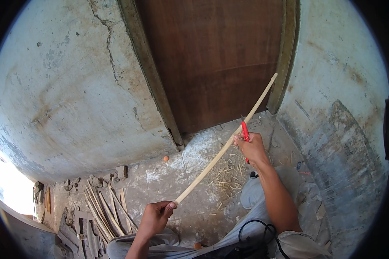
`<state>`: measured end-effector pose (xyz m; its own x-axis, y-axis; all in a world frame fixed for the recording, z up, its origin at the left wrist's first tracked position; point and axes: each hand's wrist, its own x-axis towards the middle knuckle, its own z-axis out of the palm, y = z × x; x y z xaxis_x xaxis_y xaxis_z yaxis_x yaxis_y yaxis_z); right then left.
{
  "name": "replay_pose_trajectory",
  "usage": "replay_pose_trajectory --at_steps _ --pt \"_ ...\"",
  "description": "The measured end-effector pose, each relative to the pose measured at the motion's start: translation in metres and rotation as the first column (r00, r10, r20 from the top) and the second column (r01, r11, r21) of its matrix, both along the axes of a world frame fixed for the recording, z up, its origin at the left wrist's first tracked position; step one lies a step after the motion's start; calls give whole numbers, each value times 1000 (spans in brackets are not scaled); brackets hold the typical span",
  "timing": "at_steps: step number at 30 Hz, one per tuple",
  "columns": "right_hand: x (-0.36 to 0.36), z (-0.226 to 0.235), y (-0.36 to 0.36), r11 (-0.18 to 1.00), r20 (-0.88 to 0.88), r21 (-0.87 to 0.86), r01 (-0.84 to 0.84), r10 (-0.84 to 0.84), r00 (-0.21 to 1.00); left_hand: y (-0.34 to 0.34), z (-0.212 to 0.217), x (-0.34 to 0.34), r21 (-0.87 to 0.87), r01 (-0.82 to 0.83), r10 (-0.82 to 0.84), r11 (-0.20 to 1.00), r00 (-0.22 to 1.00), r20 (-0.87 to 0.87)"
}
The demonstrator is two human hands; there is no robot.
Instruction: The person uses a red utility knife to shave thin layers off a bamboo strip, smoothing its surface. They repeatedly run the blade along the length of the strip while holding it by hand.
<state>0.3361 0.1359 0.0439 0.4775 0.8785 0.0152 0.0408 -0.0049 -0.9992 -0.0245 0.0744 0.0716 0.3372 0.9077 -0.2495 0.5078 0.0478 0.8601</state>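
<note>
Black cable (pixel 255 221) loops at 5 o'clock, cut off below. Across mid-view runs the stick (pixel 216 159), long axis 7 to 1 o'clock, tip toward the door frame (pixel 285 56). Left hand's (pixel 156 219) fingers pinch its near end, hiding it; right hand's (pixel 251 149) wrap the knife (pixel 245 130), covering mid-handle. Whether the blade touches the stick, I can't tell.

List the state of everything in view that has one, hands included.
Left hand: pinching the pale strip at its lower end
Right hand: closed around the red cutter
Pale strip: held slanting, in one piece
Red cutter: blade out
Door: shut
Left wall: cracked
Shavings: scattered
Other strips: lying loosely heaped
</note>
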Motion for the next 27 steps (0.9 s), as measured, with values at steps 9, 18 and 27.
replay_pose_trajectory --at_steps 9,18,27 --pt "0 3 -1 999 -72 -28 -15 13 997 3 5 -2 -143 19 -13 989 999 46" --pt "0 0 0 1000 -185 -18 -11 7 983 4 2 -5 -202 16 -3 979 998 64" --pt "-3 5 -2 1000 -293 -10 -2 -1 956 5 11 -2 -283 -6 35 959 995 97"
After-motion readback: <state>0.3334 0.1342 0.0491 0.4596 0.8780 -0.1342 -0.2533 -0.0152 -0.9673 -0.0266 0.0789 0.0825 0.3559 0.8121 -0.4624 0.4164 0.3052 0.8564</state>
